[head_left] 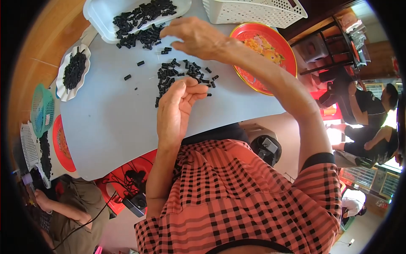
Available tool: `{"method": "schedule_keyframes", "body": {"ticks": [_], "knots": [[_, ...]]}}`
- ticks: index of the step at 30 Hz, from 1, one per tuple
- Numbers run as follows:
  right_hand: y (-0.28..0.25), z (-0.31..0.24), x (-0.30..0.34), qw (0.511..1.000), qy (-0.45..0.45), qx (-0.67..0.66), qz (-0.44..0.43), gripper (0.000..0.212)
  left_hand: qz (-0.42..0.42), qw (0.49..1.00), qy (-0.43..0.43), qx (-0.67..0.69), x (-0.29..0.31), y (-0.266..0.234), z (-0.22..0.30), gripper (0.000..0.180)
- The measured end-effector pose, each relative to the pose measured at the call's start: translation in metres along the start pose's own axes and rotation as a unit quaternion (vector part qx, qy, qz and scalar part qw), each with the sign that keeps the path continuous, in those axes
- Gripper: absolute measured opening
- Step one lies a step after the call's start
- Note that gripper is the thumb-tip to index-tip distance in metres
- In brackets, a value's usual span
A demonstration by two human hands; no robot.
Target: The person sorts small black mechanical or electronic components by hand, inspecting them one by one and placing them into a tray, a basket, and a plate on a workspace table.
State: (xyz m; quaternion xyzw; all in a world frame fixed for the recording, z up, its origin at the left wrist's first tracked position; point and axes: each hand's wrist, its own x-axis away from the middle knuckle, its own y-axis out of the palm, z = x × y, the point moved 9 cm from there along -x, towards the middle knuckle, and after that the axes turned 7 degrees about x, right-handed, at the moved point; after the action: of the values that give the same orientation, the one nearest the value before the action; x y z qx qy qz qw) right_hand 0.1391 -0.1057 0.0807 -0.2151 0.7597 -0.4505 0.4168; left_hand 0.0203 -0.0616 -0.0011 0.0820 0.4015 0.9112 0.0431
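Observation:
My left hand (177,103) is raised over the near edge of a loose pile of small black cylindrical plastic pieces (166,76) on the grey-blue table. Its fingers curl in toward the thumb, and whatever they hold, if anything, is hidden. Farther off, my right hand (196,37) reaches leftward across the table, thumb apart from the fingers, with nothing visible between them. Its fingertips are close to another heap of the same pieces (146,37), which spills over the lip of a white tray (99,21). A few single pieces (127,77) lie apart to the left.
At left, a white scalloped dish (63,91) holds thin black sticks. A red floral round tray (289,55) lies under my right forearm, with a white perforated basket (220,15) behind it. Another person's hand (42,200) shows at lower left beside a teal basket (42,106).

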Motion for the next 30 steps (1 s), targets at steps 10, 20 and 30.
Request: {"method": "schedule_keyframes", "body": {"ticks": [10,20,30], "knots": [[0.027,0.022,0.02,0.997,0.063,-0.029,-0.029,0.011,0.044,0.994,0.048,-0.085,0.003,0.0,0.012,0.023],[-0.007,-0.015,0.084,0.901,0.251,-0.345,0.08,0.013,0.098,0.849,0.215,-0.474,-0.001,0.024,0.04,0.029],[-0.063,0.055,0.137,0.964,0.239,-0.065,0.097,0.011,0.008,0.964,0.071,-0.257,-0.016,0.022,0.004,0.028]]}}
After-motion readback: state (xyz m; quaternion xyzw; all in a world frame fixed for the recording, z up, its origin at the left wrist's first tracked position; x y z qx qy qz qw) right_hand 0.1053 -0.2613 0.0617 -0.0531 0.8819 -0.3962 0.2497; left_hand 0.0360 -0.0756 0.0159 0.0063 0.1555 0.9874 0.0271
